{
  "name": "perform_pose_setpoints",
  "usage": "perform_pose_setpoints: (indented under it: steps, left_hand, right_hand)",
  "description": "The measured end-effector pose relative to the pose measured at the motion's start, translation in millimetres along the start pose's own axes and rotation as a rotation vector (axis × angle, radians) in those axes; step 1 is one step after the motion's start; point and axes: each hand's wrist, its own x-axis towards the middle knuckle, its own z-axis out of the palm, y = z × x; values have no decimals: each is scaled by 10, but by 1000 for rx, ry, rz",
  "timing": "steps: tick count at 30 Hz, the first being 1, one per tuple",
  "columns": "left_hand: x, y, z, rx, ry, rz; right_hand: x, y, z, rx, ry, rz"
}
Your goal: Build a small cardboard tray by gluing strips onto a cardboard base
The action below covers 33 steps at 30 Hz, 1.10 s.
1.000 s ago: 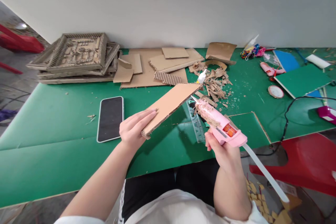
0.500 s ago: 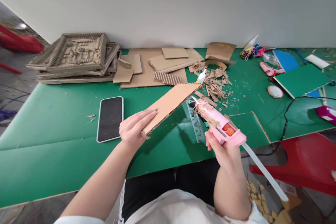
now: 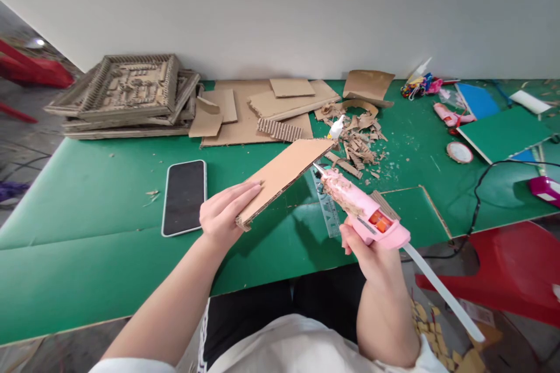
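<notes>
1. Since the earlier frame, the glue gun (image 3: 361,207) has shifted slightly, its nozzle moving down along the long edge of the cardboard panel (image 3: 289,169) toward the left hand (image 3: 225,213); the panel stays put.
2. The left grip is clamped on the panel's near end, fingers flat on top, holding it tilted above the table (image 3: 109,198), probably so the raw edge faces the nozzle.
3. The right hand (image 3: 371,259) has its grip closed around the glue gun's handle, just right of the panel; the angle likely lets the nozzle follow that edge, with the glue stick (image 3: 444,291) trailing free behind.
4. The left thumb is out of sight, presumably beneath the panel, and the trigger is hidden too.
5. Whether nozzle meets edge, or any glue lies there, I cannot tell.
6. Right of the panel, the ruler (image 3: 328,215) is partly covered.
</notes>
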Motion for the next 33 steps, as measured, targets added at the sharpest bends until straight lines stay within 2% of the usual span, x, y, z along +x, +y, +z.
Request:
perform_pose_setpoints:
  steps: [9,21,33]
  left_hand:
    - [0,4,-3,17,-1,-10]
    - [-1,7,-9,40,-11,-17]
    - [-6,3,-14,19,-2,-11]
  right_hand:
    - [-62,-92,23,-17,-69,-20]
    - [-61,-107,39,11,-38,5]
    - [-44,-111,47,-29,-46,-42]
